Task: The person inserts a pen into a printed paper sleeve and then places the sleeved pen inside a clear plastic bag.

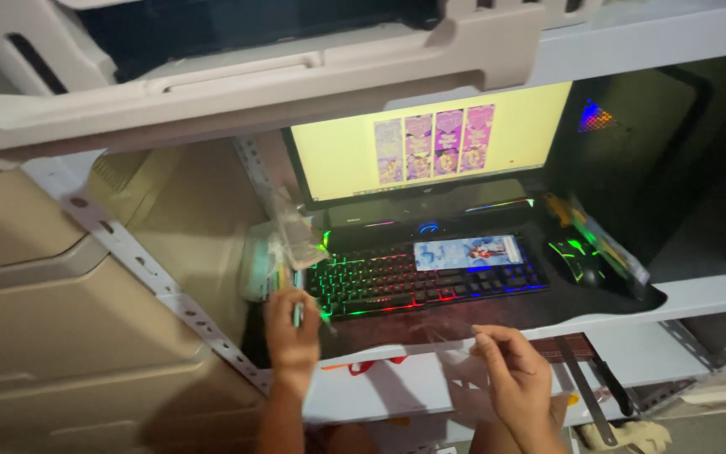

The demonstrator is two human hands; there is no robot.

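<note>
Looming across the top left, a beige plastic housing (212, 76) is cut off by the frame edge and hides the monitor's (430, 143) upper corner. Below it, crumpled clear packets (283, 244) blur in the dim light. The left hand (290, 324) closes around a thin greenish pen-like thing (297, 311) just beside the backlit keyboard (422, 282). The right hand (514, 374), fingers curled narrow, pinches a clear plastic sleeve (455, 340), barely discernible, at the shelf's front edge.
</note>
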